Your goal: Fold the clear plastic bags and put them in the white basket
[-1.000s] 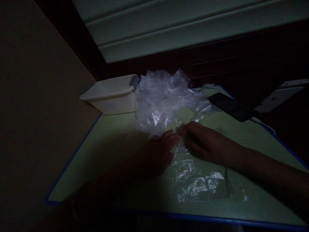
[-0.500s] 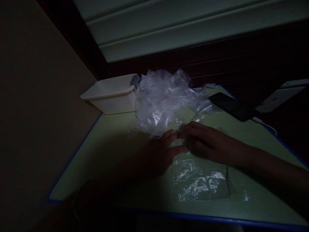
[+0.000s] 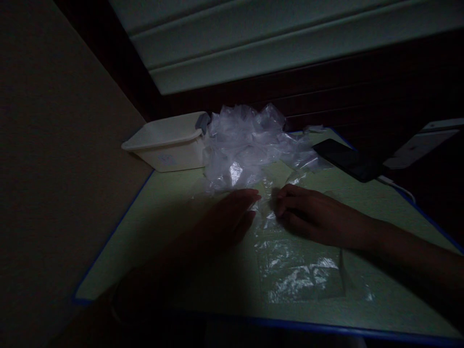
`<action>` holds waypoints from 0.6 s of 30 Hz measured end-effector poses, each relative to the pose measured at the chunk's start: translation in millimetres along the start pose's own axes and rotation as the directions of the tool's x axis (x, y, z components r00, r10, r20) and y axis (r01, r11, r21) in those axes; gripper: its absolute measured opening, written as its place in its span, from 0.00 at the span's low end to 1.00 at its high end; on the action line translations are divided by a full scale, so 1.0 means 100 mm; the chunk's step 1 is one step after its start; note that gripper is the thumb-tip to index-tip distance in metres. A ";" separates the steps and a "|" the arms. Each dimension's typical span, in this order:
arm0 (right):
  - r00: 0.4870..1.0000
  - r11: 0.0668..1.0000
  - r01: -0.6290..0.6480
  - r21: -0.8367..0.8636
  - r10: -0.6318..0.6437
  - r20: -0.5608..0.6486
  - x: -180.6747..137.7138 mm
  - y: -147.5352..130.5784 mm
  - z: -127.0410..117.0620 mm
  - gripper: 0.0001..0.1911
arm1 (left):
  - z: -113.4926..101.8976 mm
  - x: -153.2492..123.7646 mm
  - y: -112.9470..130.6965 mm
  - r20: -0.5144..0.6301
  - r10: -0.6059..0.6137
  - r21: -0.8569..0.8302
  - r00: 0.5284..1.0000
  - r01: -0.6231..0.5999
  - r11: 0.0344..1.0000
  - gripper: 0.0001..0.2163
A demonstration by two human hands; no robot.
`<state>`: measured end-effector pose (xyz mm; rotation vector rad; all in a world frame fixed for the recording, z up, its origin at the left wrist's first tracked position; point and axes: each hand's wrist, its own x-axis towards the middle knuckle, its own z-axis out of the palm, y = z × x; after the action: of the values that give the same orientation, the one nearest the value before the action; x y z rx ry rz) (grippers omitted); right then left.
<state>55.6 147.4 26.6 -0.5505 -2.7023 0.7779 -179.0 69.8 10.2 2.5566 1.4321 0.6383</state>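
Observation:
A clear plastic bag (image 3: 300,273) lies flat and slightly wrinkled on the pale green table, its upper part between and under my hands. My left hand (image 3: 230,215) is at the bag's upper left edge, thumb and fingers closing on the thin film. On the other side, my right hand (image 3: 311,210) has its fingers curled together against the bag's upper part; the fingertips are partly hidden. Just beyond both hands is a heap of crumpled clear plastic bags (image 3: 242,140). The scene is dark, so fine contact is hard to see.
A cream plastic bin (image 3: 177,152) with a grey handle stands at the back left, touching the heap. A black phone (image 3: 346,157) with a white cable (image 3: 398,186) lies at the right edge, near a white device (image 3: 420,147). Blue edging (image 3: 290,325) borders the table (image 3: 145,232).
My left hand has drawn back to the left, away from my right hand, and its spread fingers have come together. The right hand has shifted only slightly. The flat bag stays in place.

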 end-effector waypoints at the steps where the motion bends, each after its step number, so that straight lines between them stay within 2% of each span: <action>1: 1.000 1.000 -0.004 -0.003 0.004 0.001 0.00 0.00 0.00 0.08 | 0.00 0.00 -0.01 -0.001 -0.006 0.010 1.000 0.006 1.000 0.15; 9: 1.000 0.999 -0.012 -0.031 0.012 0.000 -0.01 0.00 0.01 0.07 | 0.03 -0.02 -0.02 0.069 0.081 0.100 0.994 -0.087 0.991 0.14; 18: 0.997 0.998 -0.050 -0.028 0.048 -0.051 -0.01 0.00 0.00 0.04 | 0.00 0.00 0.03 0.173 0.064 0.174 0.983 -0.095 0.980 0.18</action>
<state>56.5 146.6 26.3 -0.6372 -2.6668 0.7273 -177.2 68.0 11.3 2.7426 1.3977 0.3062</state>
